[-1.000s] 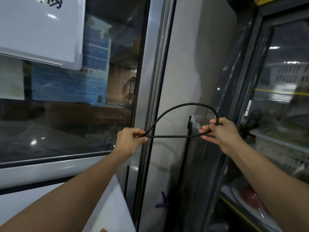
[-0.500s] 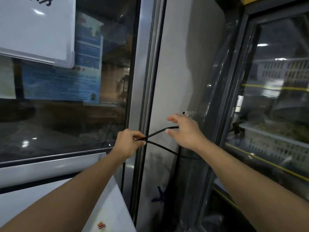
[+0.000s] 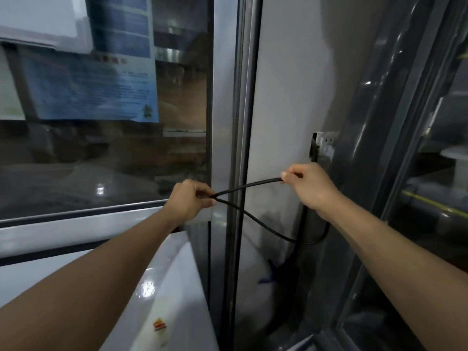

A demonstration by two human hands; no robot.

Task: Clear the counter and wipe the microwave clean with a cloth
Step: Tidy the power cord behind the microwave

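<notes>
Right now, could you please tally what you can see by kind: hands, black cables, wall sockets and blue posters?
Hands: 2 (left hand, right hand)
Black cable: 1
Wall socket: 1
Blue poster: 1
Total: 5

A metal window frame (image 3: 236, 102) runs upright through the middle. Left of it, a blue poster (image 3: 88, 84) hangs on the glass. Right of it, a wall socket (image 3: 325, 145) sits on the grey wall (image 3: 291, 84), with a glass-fronted cabinet (image 3: 415, 148) further right.
</notes>
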